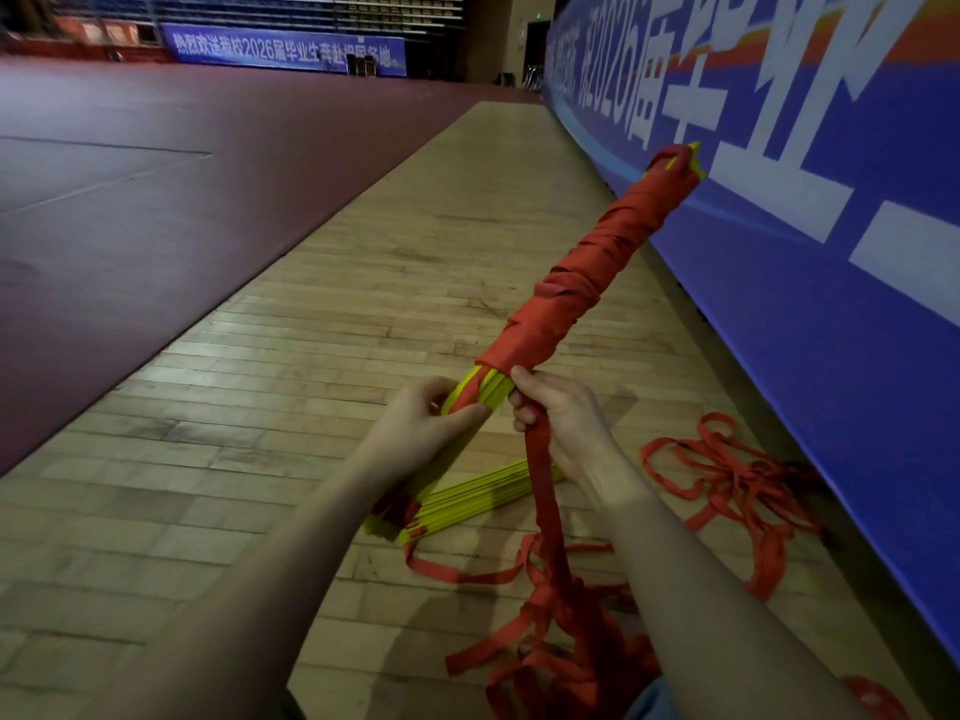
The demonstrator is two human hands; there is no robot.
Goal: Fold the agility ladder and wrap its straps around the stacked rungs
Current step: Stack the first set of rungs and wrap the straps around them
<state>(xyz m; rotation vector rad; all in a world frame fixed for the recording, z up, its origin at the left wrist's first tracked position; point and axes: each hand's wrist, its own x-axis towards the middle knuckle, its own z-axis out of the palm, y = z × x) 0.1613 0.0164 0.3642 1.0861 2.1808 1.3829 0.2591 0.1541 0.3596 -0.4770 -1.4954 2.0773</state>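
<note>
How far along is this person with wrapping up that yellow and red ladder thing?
Well along. The yellow rungs are stacked into one bundle, and red wrapping covers it from the far tip nearly down to the hands. The left hand grips the bare end while the right hand holds the strap. Left: the near stretch of rungs, plus the loose strap heaped on the floor.

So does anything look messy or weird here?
Yes. Loose red fabric straps lie in a tangled heap on the wooden floor beside the blue banner wall, and the red wrapping on the yellow rung bundle looks uneven and bunched.
</note>
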